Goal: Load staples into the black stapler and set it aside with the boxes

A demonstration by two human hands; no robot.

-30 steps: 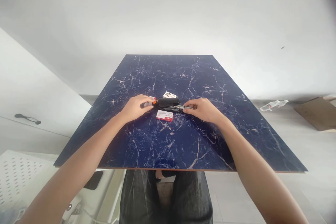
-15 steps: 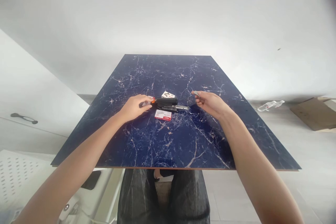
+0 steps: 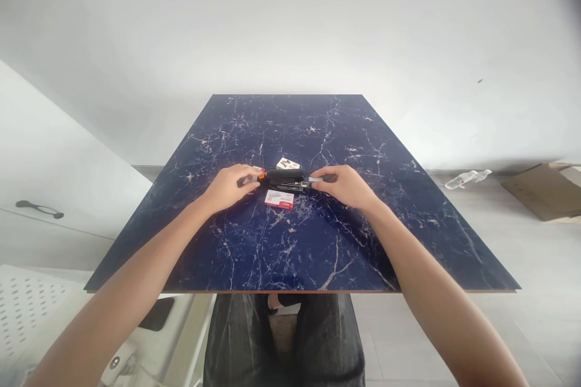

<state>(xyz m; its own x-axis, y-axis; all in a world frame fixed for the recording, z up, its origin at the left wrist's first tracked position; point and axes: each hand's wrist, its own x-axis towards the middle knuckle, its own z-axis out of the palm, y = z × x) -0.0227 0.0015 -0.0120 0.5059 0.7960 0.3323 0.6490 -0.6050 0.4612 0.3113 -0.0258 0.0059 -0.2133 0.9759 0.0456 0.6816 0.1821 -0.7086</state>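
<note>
A black stapler (image 3: 285, 176) lies opened on its side, or nearly so, near the middle of the table. At its left end, by an orange part, the thumb and fingers of my left hand (image 3: 230, 186) grip it. My right hand (image 3: 344, 185) pinches a small silver-grey strip of staples (image 3: 315, 179) at the stapler's right end, over the metal tray. Fingers partly cover that tray. In front of the stapler rests a red and white box (image 3: 279, 199). Behind it sits a small white box (image 3: 287, 164) with a dark picture.
The dark blue marbled table (image 3: 290, 254) stands against a white wall. On the floor to the right are a clear plastic bottle (image 3: 467, 179) and a cardboard box (image 3: 540, 193). A white cabinet (image 3: 49, 157) stands at left, and a dark phone-like slab (image 3: 157, 313) lies below the table edge.
My right hand has moved left with the staple strip, from apart on the right to the stapler's metal tray. My left hand keeps its grip. The view has shifted slightly.
</note>
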